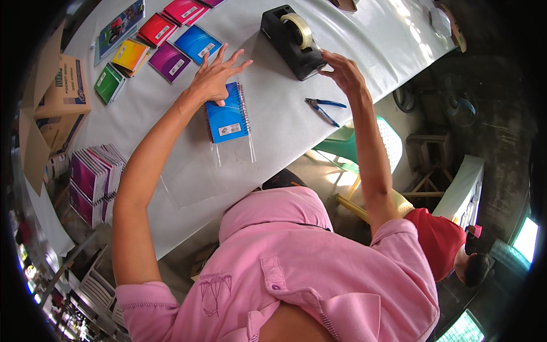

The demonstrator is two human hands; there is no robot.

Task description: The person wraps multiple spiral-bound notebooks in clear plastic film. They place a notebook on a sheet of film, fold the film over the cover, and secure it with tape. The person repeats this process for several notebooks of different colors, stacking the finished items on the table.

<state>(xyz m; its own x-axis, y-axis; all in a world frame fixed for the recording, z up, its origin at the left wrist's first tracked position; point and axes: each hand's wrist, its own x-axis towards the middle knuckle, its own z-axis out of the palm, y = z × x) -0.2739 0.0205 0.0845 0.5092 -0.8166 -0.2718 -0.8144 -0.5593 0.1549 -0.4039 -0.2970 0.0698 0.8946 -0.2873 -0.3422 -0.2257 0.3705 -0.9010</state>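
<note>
A blue spiral notebook (229, 117), apparently the top of a small stack, lies in front of me with clear plastic wrap (233, 153) sticking out below it. My left hand (213, 80) is open over its upper end, fingers spread and thumb resting on the cover. Farther right stands a black tape dispenser (285, 43) with a roll of clear tape (297, 29). At the dispenser's near end, my right hand (345, 73) pinches the tape's end between thumb and fingers; the strip itself is hard to see. Blue-handled pliers (325, 109) lie below that hand.
Stacks of notebooks, purple (169, 61), blue (198, 43), red (156, 29), yellow (131, 55) and green (108, 84), stand at the far left. Beside my left arm are piled purple notebooks (94, 176). A cardboard box (62, 85) borders the table. A person in red (436, 242) sits at right.
</note>
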